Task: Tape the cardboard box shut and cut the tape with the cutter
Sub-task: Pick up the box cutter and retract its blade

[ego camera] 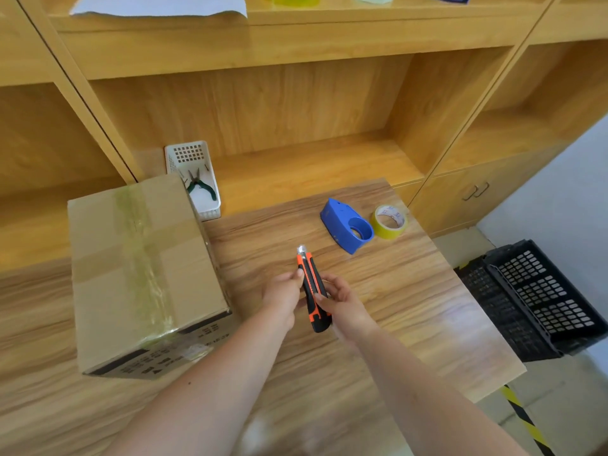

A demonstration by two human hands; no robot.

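A closed cardboard box (138,268) lies on the wooden table (394,317) at the left, with a strip of clear yellowish tape running along its top seam and down its near side. An orange and black cutter (311,278) is held above the table to the right of the box, its metal tip pointing away from me. My left hand (283,297) grips the cutter's left edge near the middle. My right hand (342,306) holds its lower body. A blue tape dispenser (345,225) and a yellow tape roll (390,222) rest farther back on the right.
A white plastic basket (194,179) with green-handled pliers stands behind the box, against the wooden shelf unit (296,103). A black plastic crate (533,304) sits on the floor off the table's right edge. A yellow and black floor stripe (523,419) runs below it.
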